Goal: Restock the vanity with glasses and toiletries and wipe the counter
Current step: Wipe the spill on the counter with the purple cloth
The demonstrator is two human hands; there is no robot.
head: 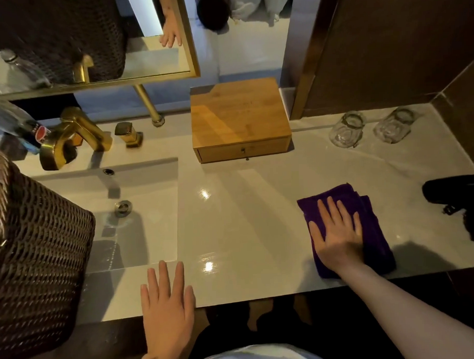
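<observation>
My right hand (337, 236) lies flat, fingers straight, pressing a folded purple cloth (373, 229) onto the pale counter (245, 219) near its front right. My left hand (166, 305) rests flat on the counter's front edge, just below the sink (140, 209). Two clear glasses, one (347, 131) beside the other (395, 125), stand upside down at the back right corner. A wooden box with a small drawer (240, 120) sits at the back middle.
A dark woven basket (31, 253) stands at the left over the sink's edge. A gold faucet (73, 136) and handle (128, 134) sit behind the sink, with a plastic bottle (16, 125) at far left. A black hairdryer (456, 195) lies at the right edge. A mirror (91, 36) hangs above.
</observation>
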